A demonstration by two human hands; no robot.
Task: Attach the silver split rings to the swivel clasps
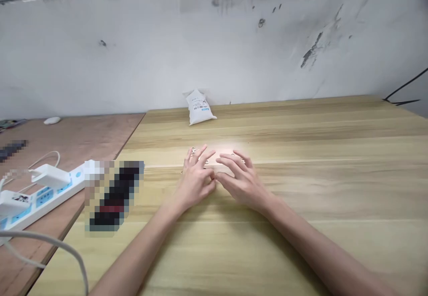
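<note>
Several small shiny pieces lie on the tabletop by the loosely spread left hand and right hand; whether either pinches one, I cannot tell. Likely light, stiff, slippery: best taken by the edges.

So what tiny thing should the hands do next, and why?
Maybe the left hand and right hand could gently draw the small shiny pieces closer together. Some show beside the left hand and others beside the right, and the two hands are already near each other. I can't tell if anything is pinched.
</note>
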